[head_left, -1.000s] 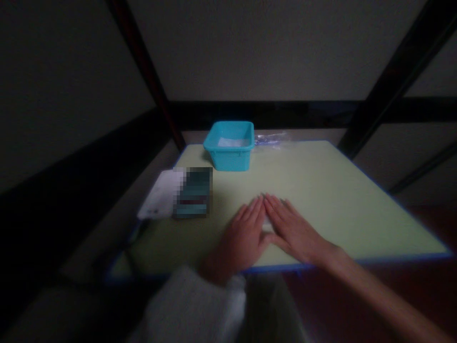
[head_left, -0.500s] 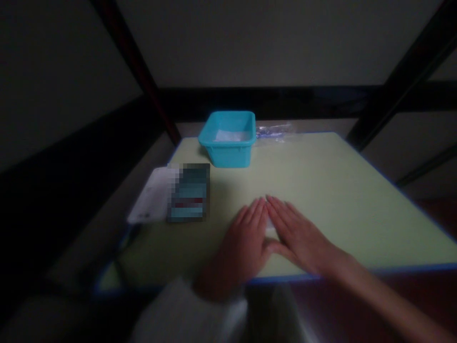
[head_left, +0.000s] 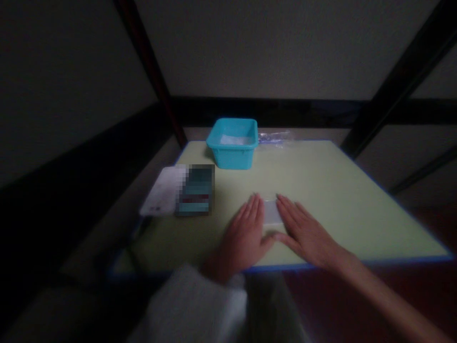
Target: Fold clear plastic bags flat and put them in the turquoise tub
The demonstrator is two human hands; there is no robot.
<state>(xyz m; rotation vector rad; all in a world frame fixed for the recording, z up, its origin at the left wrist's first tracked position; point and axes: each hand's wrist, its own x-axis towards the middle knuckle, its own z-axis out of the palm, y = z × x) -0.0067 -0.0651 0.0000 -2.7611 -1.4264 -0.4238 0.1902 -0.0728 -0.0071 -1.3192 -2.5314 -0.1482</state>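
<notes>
A small white rectangular piece (head_left: 272, 212), perhaps paper in a clear sleeve, lies flat on the pale yellow table (head_left: 332, 200). My left hand (head_left: 246, 233) rests palm down over its left side, fingers stretched forward. Over the right side lies my right hand (head_left: 303, 228), also flat with fingers extended. The two thumbs point inward and nearly meet below the white piece. Its left and right ends are hidden under my fingers.
Toward the back stands a turquoise plastic basket (head_left: 233, 158) with white papers (head_left: 234, 139) inside. Crinkled clear plastic (head_left: 276, 138) lies to its right. At left, a phone-like device with a pixelated screen (head_left: 196, 190) overlaps a white flat object (head_left: 164, 193). Blue edging (head_left: 410, 260) borders the table.
My hands have moved apart from nearly touching fingertips, so more of the white piece shows between them. The camera view has shifted slightly.
</notes>
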